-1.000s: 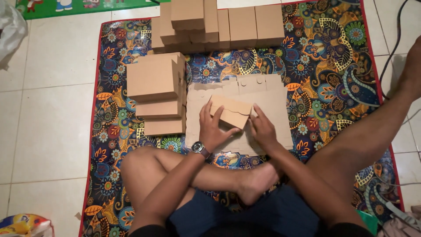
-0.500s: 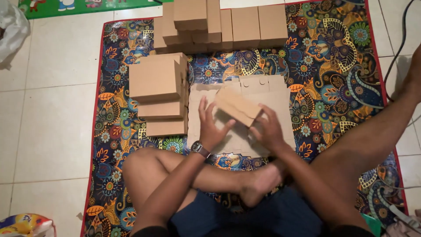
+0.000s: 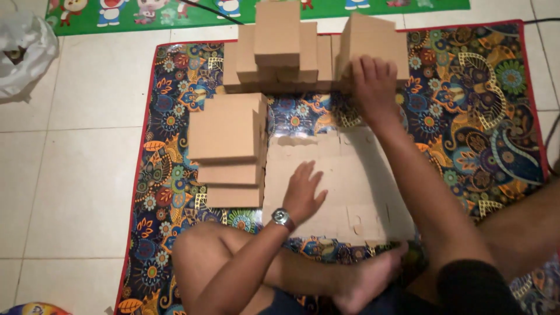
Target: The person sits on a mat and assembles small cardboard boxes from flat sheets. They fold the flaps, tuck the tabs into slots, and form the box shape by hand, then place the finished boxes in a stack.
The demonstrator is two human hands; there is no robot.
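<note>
The right hand (image 3: 373, 87) covered the front of the folded cardboard box (image 3: 373, 44), so whether its fingers (image 3: 364, 65) gripped or merely pressed could not be told. Beyond those fingers, the tallest box (image 3: 277, 32) of the stack was cut off by the top edge. Under the left hand (image 3: 303, 195) part of the flat cardboard sheet (image 3: 344, 175) lay hidden.

Place: a home, used for handwork on the floor
Floor: pale square tiles (image 3: 87, 192)
Seat: a bright floral mat with a red edge (image 3: 478, 116), where a barefoot person sits cross-legged
Play area: a green children's mat with cartoon figures (image 3: 146, 14) lies at the far edge
Stock: plain brown folded cardboard boxes (image 3: 280, 49) stacked on the floral mat
Clutter: a white plastic bag (image 3: 23, 52) on the tiles
</note>
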